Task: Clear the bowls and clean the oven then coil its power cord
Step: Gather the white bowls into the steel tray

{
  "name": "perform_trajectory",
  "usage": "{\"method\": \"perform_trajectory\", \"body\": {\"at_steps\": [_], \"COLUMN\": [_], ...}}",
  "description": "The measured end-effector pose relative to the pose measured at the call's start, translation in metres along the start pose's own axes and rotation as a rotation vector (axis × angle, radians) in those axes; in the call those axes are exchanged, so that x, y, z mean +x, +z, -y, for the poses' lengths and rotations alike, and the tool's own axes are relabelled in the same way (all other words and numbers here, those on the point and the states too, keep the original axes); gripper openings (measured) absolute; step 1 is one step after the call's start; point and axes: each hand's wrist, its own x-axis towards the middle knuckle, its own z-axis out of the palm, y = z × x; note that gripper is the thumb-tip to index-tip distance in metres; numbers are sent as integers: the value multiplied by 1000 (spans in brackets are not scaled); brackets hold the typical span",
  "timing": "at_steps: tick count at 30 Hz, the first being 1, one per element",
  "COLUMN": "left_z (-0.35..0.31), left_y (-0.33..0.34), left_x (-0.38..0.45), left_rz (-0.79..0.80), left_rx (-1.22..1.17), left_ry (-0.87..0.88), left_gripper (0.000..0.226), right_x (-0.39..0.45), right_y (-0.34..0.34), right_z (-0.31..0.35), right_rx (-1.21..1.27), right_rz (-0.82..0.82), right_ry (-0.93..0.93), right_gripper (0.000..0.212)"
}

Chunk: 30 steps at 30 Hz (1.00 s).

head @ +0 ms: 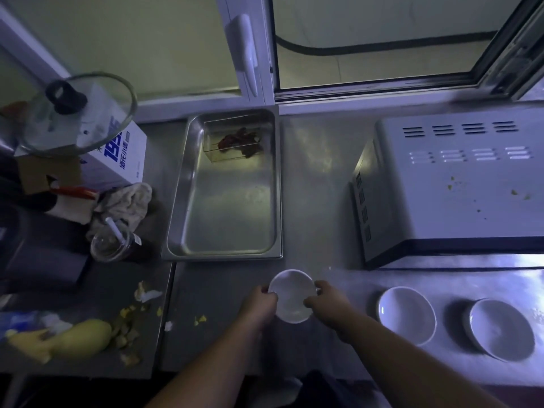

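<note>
A small white bowl point(291, 295) is held over the steel counter just in front of the metal tray point(188, 184). My left hand point(260, 304) grips its left rim and my right hand point(326, 298) grips its right rim. Two more white bowls sit on the counter to the right, one point(406, 315) nearer and one point(500, 329) at the far right. The white oven point(459, 184) stands at the right with crumbs on its top. Its power cord is not visible.
The metal tray holds dark red scraps in a clear box point(235, 142). At left are a glass lid point(79, 113) on a carton, a crumpled cloth point(123, 204), a plastic cup point(112, 242) and yellow food scraps point(126, 319) on the counter.
</note>
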Motion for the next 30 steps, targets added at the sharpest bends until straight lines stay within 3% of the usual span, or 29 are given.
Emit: {"method": "perform_trajectory", "body": {"at_steps": [7,16,21,25,30], "left_z": [19,-55,-67,-80,-77], "left_y": [14,-22,-62,-99,-151], "left_x": [36,-48,-45,-33,10], "left_rz": [-30,-122,-173,-198,-240], "left_rx": [-121,-282,-368,-472,-507], "left_ry": [16,144,165,144,106], "left_gripper": [46,22,25,23,16], "right_x": [9,1,7,15,41], "right_y": [-24,-57,-46,-24,13], "right_z": [-12,38,84,128,175], "right_rx": [171,210,232,221,201], "right_rz": [19,-5,1,-9,4], "right_ry": [-29,-165,-226,-258,-267], "right_gripper": [58,52,48,27,28]}}
